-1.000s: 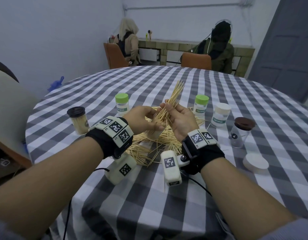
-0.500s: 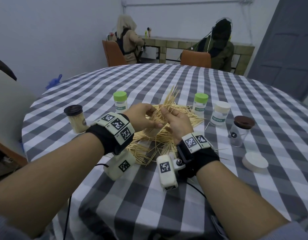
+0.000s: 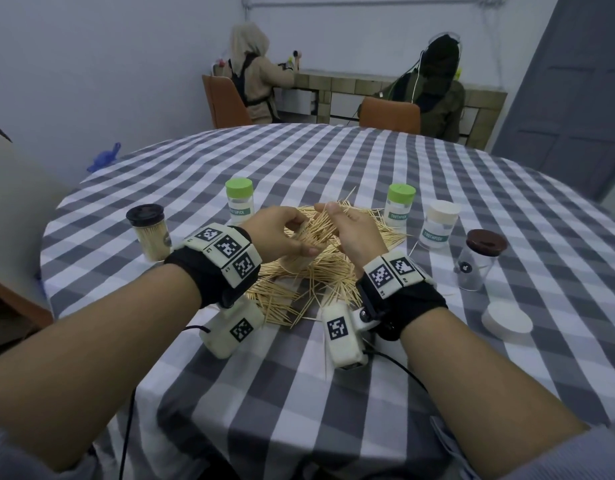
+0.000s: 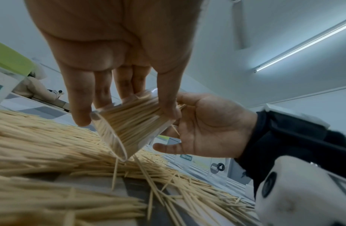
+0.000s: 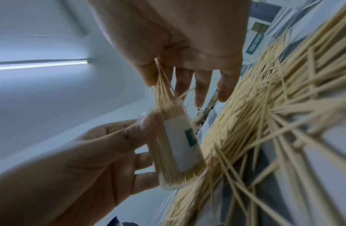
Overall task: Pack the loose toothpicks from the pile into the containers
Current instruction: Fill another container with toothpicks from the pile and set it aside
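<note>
My left hand [image 3: 285, 237] grips a clear labelled container [image 3: 297, 263], tilted and packed almost full of toothpicks, just above the pile. In the left wrist view its fingers [image 4: 81, 113] wrap the container [image 4: 129, 126]. My right hand [image 3: 347, 230] pinches a small bundle of toothpicks [image 3: 319, 226] between thumb and forefinger, their lower ends inside the container's mouth. The right wrist view shows this bundle [image 5: 164, 91] entering the container [image 5: 177, 145]. Loose toothpicks [image 3: 299, 292] lie in a wide pile on the checked tablecloth under both hands.
Two green-lidded containers [image 3: 239, 199] [image 3: 399, 206] and a white-lidded one [image 3: 439, 223] stand behind the pile. A full brown-lidded jar [image 3: 150, 237] is at left, an empty brown-lidded jar [image 3: 479, 258] and a loose white lid [image 3: 506, 320] at right. Two people sit at the far counter.
The bundle that stood tall above my hands has come down into the container, and my right hand has lowered with it. The left hand still holds the container.
</note>
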